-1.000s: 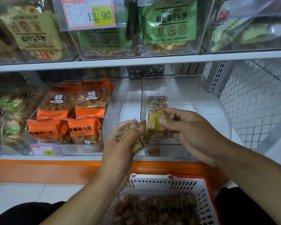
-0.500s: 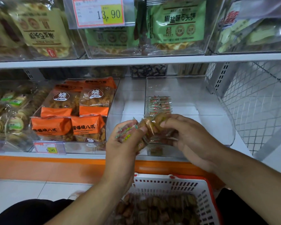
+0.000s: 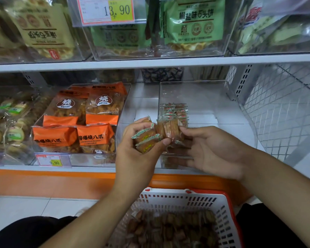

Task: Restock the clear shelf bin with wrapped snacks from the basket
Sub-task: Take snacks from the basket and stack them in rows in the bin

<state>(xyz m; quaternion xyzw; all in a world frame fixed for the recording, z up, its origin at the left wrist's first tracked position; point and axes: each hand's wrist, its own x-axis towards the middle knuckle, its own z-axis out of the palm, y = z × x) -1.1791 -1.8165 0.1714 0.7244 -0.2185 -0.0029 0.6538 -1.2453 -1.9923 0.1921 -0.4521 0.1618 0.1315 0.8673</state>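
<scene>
Just in front of the clear bin [image 3: 200,97], left hand [image 3: 141,147] grips several wrapped snacks [image 3: 146,138] while right hand [image 3: 211,151], nearer the bin, pinches one snack [image 3: 168,129]; a stack [image 3: 175,111] stands beyond them, basket [image 3: 184,199] below.

The clear bin [image 3: 200,93] lies mostly bare right of its snack stack [image 3: 174,111], open-topped under the shelf [image 3: 150,62].
</scene>
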